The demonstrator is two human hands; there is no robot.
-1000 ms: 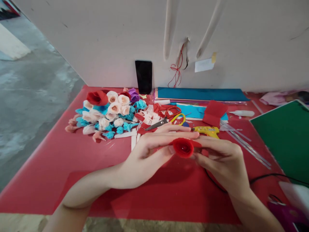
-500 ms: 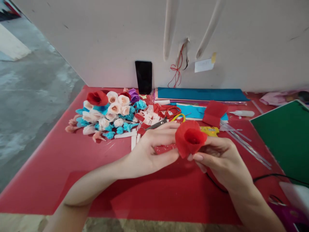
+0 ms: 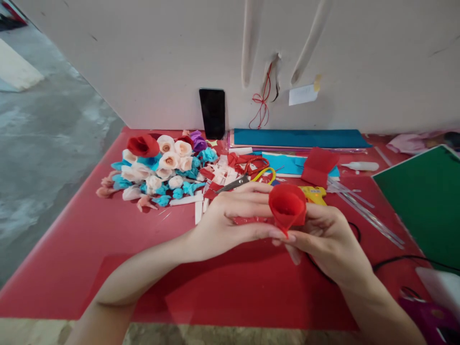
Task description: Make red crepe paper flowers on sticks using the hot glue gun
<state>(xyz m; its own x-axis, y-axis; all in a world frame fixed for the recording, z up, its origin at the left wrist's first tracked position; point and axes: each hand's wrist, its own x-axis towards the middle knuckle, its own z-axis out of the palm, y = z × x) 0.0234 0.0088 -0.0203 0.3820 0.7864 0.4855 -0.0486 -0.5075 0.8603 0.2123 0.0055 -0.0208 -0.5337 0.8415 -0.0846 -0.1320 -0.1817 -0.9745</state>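
Both hands meet over the middle of the red table (image 3: pixel 89 249). Between them is a red crepe paper flower (image 3: pixel 287 205), rolled into an open cone with its mouth facing me. My left hand (image 3: pixel 230 220) pinches its lower tip between thumb and fingers. My right hand (image 3: pixel 330 239) has its fingers curled round the flower's right side and base. A red paper strip (image 3: pixel 247 220) trails from the flower under my left fingers. Just behind the flower lies a yellow glue gun (image 3: pixel 316 193).
A heap of white, blue, red and purple paper flowers (image 3: pixel 161 165) lies at back left. Scissors (image 3: pixel 247 179) and paper scraps sit mid-table. Blue paper sheets (image 3: pixel 298 139), a phone (image 3: pixel 212 112) against the wall, clear glue sticks (image 3: pixel 366 211) and a green board (image 3: pixel 424 206) lie right.
The flower went from a small tight roll to a wider open cone, lifted a little and shifted right. My left fingers moved from across its top to its lower tip.
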